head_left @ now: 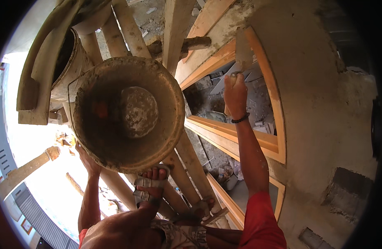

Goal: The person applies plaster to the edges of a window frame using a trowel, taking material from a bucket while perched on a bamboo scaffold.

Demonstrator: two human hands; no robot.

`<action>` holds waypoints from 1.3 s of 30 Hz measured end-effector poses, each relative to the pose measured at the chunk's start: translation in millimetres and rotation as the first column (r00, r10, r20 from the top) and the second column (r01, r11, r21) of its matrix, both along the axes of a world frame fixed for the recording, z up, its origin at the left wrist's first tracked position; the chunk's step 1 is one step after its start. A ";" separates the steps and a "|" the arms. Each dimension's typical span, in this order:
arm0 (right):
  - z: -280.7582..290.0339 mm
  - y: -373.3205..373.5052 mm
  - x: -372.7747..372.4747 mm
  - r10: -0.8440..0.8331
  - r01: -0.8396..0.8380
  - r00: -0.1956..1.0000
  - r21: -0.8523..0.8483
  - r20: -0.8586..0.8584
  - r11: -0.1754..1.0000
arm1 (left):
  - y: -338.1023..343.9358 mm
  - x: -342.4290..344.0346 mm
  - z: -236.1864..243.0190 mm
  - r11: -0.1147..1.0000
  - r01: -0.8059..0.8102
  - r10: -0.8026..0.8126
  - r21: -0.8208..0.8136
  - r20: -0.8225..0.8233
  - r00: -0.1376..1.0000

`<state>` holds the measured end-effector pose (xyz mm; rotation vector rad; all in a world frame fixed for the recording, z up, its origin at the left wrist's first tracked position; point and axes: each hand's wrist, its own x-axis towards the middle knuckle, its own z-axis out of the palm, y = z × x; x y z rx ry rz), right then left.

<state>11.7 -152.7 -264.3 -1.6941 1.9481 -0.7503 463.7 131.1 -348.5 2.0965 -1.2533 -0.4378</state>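
Observation:
A round, mortar-crusted bucket (110, 147) faces up at me, with wet grey residue at its bottom. My left hand (89, 162) grips its lower left side; the fingers are partly hidden behind the wall of the bucket. On the right, my right hand (235, 93) is closed around the handle of a trowel. The flat grey trowel blade (243, 50) points away from me and lies over the far corner of an orange-brown wooden window frame (278, 112), beside the plastered wall (323, 108).
Wooden planks (186, 166) form the platform under my sandaled foot (151, 182), with gaps between them. Another bucket (77, 62) stands at the far left behind a curved board (41, 79). An upright timber (173, 37) rises ahead. Rubble shows through the window opening.

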 end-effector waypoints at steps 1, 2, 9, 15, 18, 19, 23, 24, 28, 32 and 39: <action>6.8 -2.2 -0.3 0.005 -0.007 0.999 -0.053 -0.042 0.999 | -5.5 -4.5 3.1 0.998 -0.047 0.047 0.034 -0.010 0.999; 12.3 -5.6 0.1 0.009 -0.017 0.996 -0.106 -0.084 0.994 | -10.9 -10.4 7.6 0.993 -0.094 0.095 0.069 -0.018 0.995; 35.3 -41.6 0.1 -0.024 -0.003 0.991 -0.205 -0.128 0.979 | -8.9 -7.9 2.3 0.993 -0.105 0.106 0.061 -0.004 0.994; 39.0 -56.3 19.5 -0.047 0.052 0.975 0.018 -0.215 0.998 | -3.3 -2.5 -0.3 0.998 -0.047 0.044 -0.035 -0.077 0.996; 22.7 -57.8 6.8 0.024 -0.006 0.983 0.101 -0.180 0.995 | -15.3 -17.7 9.0 0.980 -0.150 0.156 0.130 -0.036 0.987; 21.9 -57.1 4.0 0.001 0.004 0.989 0.035 -0.147 0.999 | -15.4 -16.8 9.9 0.979 -0.166 0.175 0.119 -0.068 0.982; 23.4 -52.6 8.1 -0.022 0.025 0.978 0.014 -0.208 1.000 | -11.6 -12.4 9.1 0.977 -0.187 0.194 0.102 -0.064 0.979; 24.2 -52.1 11.6 -0.007 0.026 0.962 0.068 -0.272 0.997 | -10.1 -11.3 8.9 0.978 -0.182 0.186 0.104 -0.028 0.982; -7.6 -63.5 -20.5 0.118 -0.083 0.969 0.165 -0.215 0.983 | -13.0 -14.4 8.5 0.999 -0.039 0.039 -0.005 0.047 0.998; -10.2 -55.1 -9.9 0.064 -0.062 0.935 0.016 -0.348 0.998 | -1.7 -2.2 3.6 0.998 -0.059 0.061 0.035 -0.070 0.996; -54.6 -35.9 -15.4 0.045 -0.038 0.953 0.028 -0.300 0.999 | -6.8 -5.2 2.2 0.997 -0.081 0.082 0.010 -0.061 0.995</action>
